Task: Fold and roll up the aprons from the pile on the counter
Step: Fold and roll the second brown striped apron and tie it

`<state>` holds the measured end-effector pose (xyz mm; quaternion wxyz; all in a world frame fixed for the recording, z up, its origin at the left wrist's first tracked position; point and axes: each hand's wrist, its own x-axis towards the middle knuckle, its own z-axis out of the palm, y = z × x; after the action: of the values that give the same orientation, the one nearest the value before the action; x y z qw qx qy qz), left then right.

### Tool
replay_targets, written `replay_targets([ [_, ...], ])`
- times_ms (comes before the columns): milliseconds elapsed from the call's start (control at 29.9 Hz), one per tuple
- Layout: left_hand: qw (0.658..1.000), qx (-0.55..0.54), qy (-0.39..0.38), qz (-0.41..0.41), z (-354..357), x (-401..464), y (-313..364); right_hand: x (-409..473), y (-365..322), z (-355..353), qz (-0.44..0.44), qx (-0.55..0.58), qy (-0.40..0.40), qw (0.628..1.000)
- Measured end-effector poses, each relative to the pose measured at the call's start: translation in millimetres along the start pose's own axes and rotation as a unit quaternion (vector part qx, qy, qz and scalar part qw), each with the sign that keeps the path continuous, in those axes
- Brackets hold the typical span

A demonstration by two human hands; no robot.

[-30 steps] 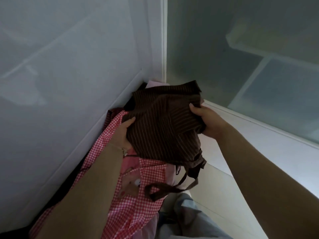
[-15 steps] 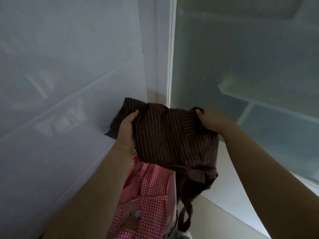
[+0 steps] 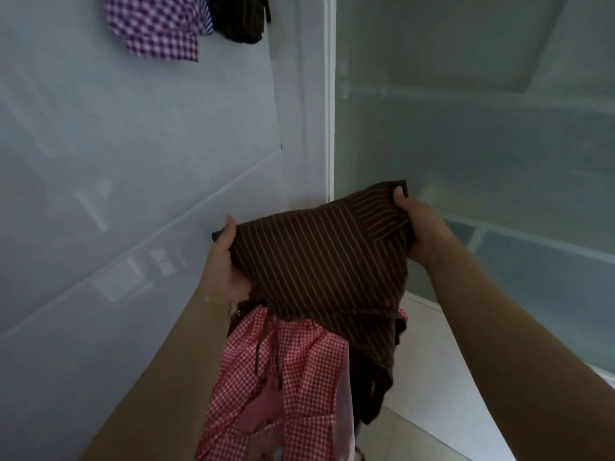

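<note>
Brown striped apron [image 3: 319,267] is lifted off the pile, left hand [image 3: 223,261] and right hand [image 3: 419,227] gripping its top corners; next, likely spreading it flat for folding.

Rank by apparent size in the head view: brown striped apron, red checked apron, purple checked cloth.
1. Brown striped apron and red checked apron: look alike in area, so unranked; the red one is cut off by the frame.
2. Purple checked cloth: smallest, also cut off and farther away.

Striped apron [image 3: 319,261] held between left hand [image 3: 223,261] and right hand [image 3: 422,227], checked apron [image 3: 286,387] below it, hanging cloths [image 3: 186,24] upper left.
</note>
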<state>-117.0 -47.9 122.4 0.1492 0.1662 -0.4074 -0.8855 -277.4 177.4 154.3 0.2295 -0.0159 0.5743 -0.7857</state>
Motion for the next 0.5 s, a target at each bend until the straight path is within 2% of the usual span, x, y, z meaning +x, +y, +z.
replay_targets([
  [100,0.997,0.002,-0.024,-0.070,-7.0,-10.2,-19.7,-0.2,-9.7,14.7,0.008,-0.023,-0.016,1.000],
  [167,0.992,0.027,-0.059,-0.112,-6.2,-20.3,-23.1,4.5,-15.8,19.8,-0.008,-0.076,0.030,0.997],
  [234,0.988,0.049,-0.093,-0.117,-8.1,-23.5,-17.0,9.2,-19.6,17.1,-0.019,-0.124,0.071,0.990],
  [335,0.996,-0.001,-0.057,-0.071,-5.8,-25.6,-15.4,11.2,-17.8,13.0,0.016,-0.113,0.065,0.991],
  [435,0.995,-0.086,-0.011,-0.057,3.7,-26.7,-32.0,7.1,-14.1,18.2,0.068,-0.046,0.018,0.996],
  [502,0.993,-0.103,0.002,-0.059,11.7,-26.9,-40.1,5.8,-15.2,20.6,0.087,-0.016,-0.020,0.996],
])
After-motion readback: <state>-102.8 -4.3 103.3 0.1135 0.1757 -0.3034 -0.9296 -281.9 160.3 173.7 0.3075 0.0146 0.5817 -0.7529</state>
